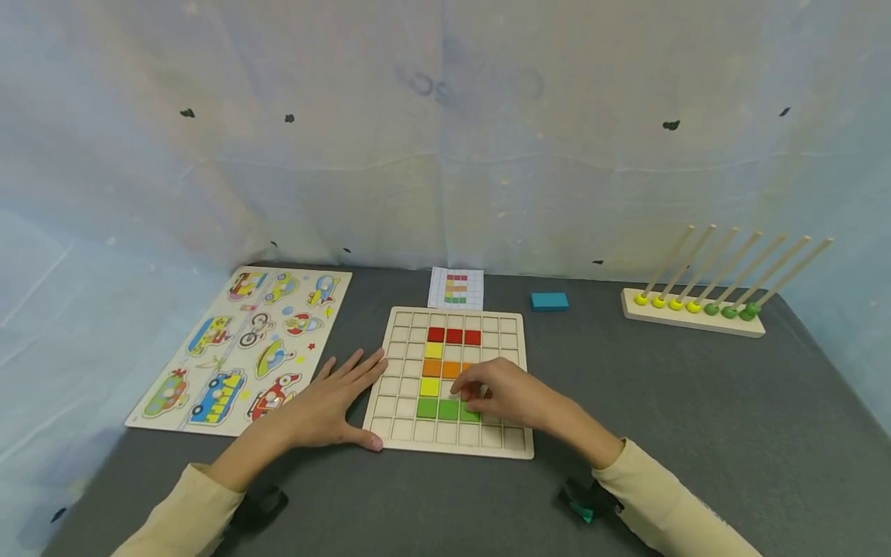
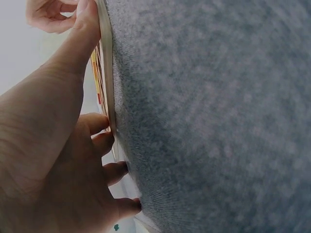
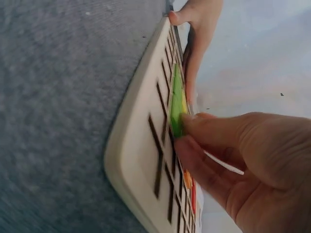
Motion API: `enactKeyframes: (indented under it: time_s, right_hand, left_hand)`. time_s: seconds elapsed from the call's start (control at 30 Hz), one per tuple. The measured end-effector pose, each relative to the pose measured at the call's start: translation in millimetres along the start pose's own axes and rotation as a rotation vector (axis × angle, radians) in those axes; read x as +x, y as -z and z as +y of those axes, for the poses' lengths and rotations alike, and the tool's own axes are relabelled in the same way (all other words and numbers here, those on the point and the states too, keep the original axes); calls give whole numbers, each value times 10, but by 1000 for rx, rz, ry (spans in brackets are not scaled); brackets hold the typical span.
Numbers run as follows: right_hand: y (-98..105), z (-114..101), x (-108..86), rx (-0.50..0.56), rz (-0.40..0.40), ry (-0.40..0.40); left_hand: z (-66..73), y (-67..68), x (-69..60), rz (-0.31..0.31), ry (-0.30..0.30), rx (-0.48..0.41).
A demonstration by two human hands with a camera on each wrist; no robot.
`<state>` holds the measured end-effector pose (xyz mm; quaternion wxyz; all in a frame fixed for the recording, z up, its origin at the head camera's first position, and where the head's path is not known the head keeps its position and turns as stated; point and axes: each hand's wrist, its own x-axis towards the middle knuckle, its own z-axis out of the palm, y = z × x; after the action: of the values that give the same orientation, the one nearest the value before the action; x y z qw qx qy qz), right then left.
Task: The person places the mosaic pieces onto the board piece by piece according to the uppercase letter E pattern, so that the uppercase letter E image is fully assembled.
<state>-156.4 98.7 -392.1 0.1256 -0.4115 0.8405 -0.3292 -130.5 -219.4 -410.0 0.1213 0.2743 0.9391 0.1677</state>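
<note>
A wooden grid board (image 1: 459, 451) lies flat on the dark table. Seated in its cells are red tiles (image 1: 454, 336), yellow tiles (image 1: 433, 351), orange tiles (image 1: 431, 368) and a row of green tiles (image 1: 448, 409). With spread fingers, my left hand (image 1: 323, 408) rests along the board's left side, its thumb at the near left corner. Thumb and fingertips of my right hand (image 1: 515, 392) pinch at the rightmost green tile (image 3: 177, 124), which sits at its cell. The right hand partly covers the orange row's right end.
Behind the board lies a printed pattern card (image 1: 437, 280), with a blue block (image 1: 549, 302) to its right. At left is a vehicle puzzle board (image 1: 237, 309). A peg stand (image 1: 668, 315) with yellow and green beads stands at the far right.
</note>
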Motion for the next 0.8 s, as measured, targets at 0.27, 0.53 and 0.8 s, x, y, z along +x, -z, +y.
enactKeyframes:
  time_s: [0.27,0.53,0.8]
  right_hand:
    - [-6,-19,0,-18,27,-27]
    - [-12,-39,-10,-16,24,-34]
    - [-15,-42,-35,-32,25,-31]
  left_hand:
    - [16,39,11,1,-4,5]
    - [26,30,-11,-5,-8,3]
    - [29,3,-10,-10,-2,8]
